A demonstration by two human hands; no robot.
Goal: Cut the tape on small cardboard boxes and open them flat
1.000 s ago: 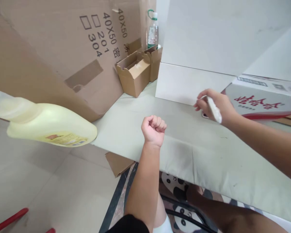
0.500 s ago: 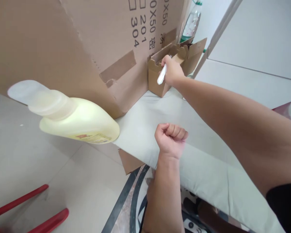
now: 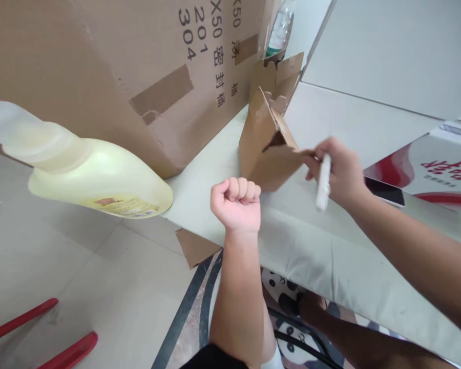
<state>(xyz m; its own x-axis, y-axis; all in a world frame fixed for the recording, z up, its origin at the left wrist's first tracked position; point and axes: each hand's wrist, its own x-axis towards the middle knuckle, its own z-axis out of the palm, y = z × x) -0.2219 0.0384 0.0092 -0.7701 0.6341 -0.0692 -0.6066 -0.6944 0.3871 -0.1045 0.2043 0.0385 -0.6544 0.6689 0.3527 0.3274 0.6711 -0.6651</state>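
Note:
My right hand pinches the edge of a small brown cardboard box, which is tilted on the pale cloth. A slim white stick-like object, its kind unclear, is also held in that hand and points down past the fingers. My left hand is closed in a fist, knuckles up, above the cloth near the table's front edge; nothing shows in it. Another small brown box stands behind the first, against the large carton.
A large printed carton rises at the left, with a yellow bottle before it. A clear water bottle stands at the back. White boxes and a dark phone-like object are on the right. Red bars lie low left.
My right hand went from the right side to the small cardboard boxes at the back, then drew one toward me and to the right. My left hand has stayed a fist.

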